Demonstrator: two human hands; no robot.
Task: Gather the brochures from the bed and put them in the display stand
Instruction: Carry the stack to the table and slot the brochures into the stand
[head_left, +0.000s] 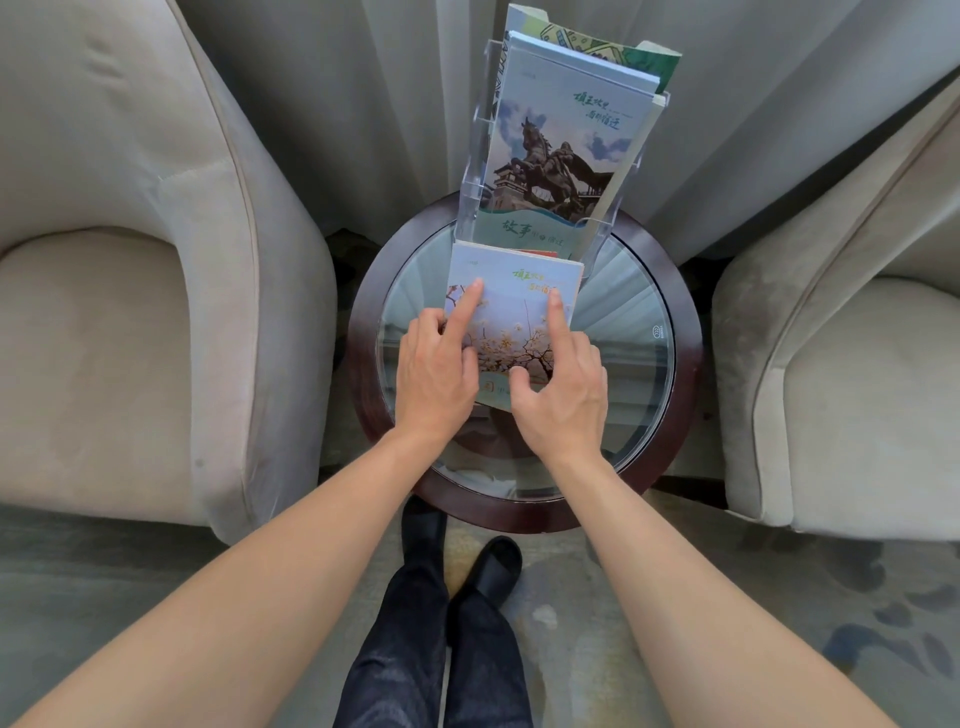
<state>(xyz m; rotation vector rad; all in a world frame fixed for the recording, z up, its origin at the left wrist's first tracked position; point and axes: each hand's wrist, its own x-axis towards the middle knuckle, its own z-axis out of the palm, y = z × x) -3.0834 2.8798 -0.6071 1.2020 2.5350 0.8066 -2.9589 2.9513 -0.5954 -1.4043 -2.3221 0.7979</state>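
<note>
A clear acrylic display stand stands at the back of a round glass-topped side table. Its upper tiers hold a brochure with a horse statue and a green-patterned one behind it. A small stack of brochures, the top one showing blossoms, sits in the lowest front tier. My left hand touches the stack's left side with its index finger straight and the other fingers curled. My right hand touches the right side with a straight index finger, thumb resting on the cover.
Beige armchairs flank the table, one on the left, one on the right. Grey curtains hang behind. My legs and black slippers stand on patterned carpet at the table's near edge.
</note>
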